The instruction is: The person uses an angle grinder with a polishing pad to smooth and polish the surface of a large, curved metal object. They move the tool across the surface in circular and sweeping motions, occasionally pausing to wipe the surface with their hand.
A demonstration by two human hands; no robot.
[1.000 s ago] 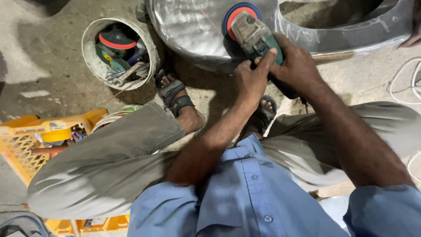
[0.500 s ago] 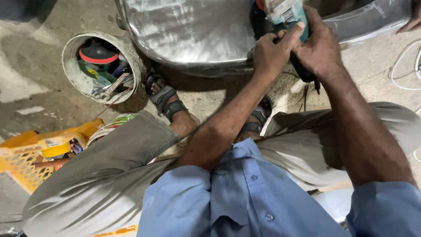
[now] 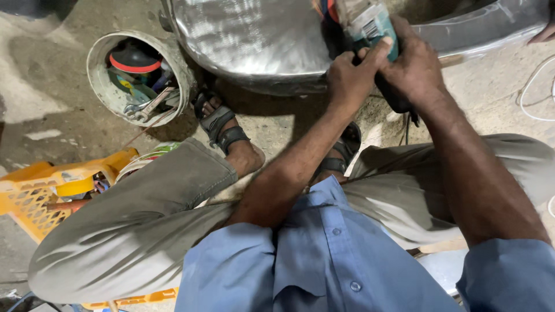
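Both hands gripping teal grinder (image 3: 370, 26), white label

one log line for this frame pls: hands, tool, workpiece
left hand: grips angle grinder body | right hand: grips its rear | disc: at polished steel vessel | bucket: tools inside

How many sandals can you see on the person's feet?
2. One sandal is on the foot beside the round bucket of tools. The other sandal sits between the knees, partly hidden under the left forearm, below the shiny metal piece.
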